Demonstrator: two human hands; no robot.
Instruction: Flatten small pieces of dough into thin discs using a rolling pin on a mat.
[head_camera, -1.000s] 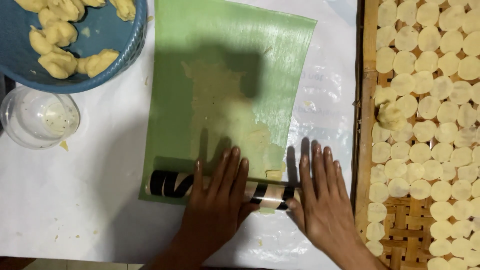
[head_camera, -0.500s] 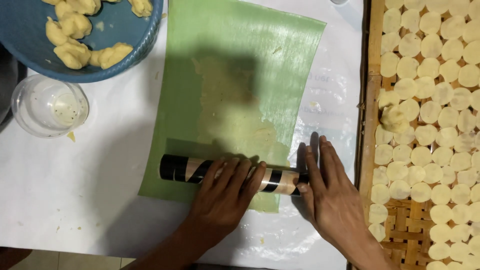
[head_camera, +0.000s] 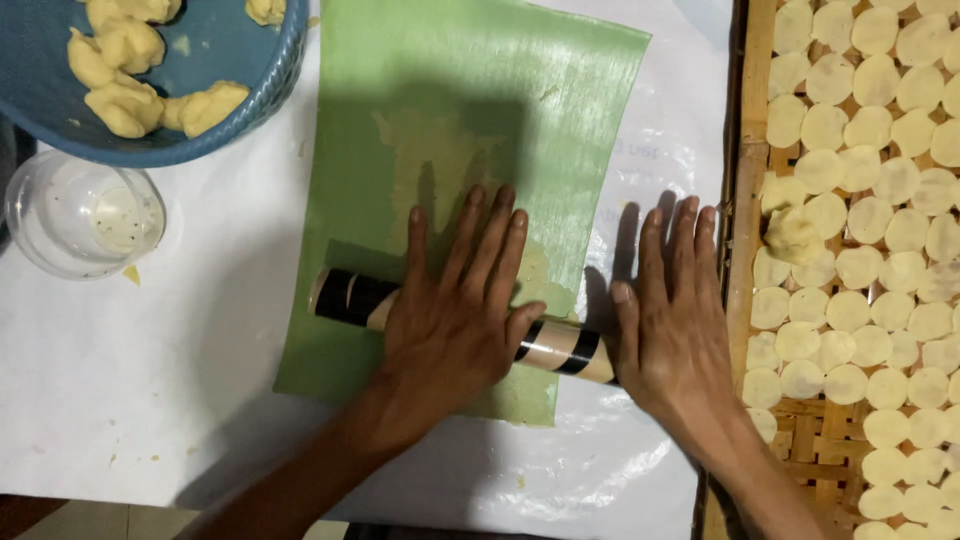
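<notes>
A green sheet (head_camera: 470, 90) lies on white plastic in the middle, with a thin patch of flattened dough (head_camera: 440, 160) under it. Across its lower part lies a roller (head_camera: 350, 297) striped black and cream. My left hand (head_camera: 455, 310) presses flat on the roller's middle, fingers spread and pointing away from me. My right hand (head_camera: 675, 310) rests flat on the roller's right end, at the sheet's edge.
A blue bowl (head_camera: 215, 135) with lumps of yellow dough (head_camera: 125, 100) sits at the top left, and a small clear cup (head_camera: 80, 215) stands below it. On the right, a woven bamboo tray (head_camera: 745, 200) holds several flat round dough discs (head_camera: 850, 270).
Both hands have pushed the roller away from me, up the green sheet. The hands went up with it and stayed flat on it.
</notes>
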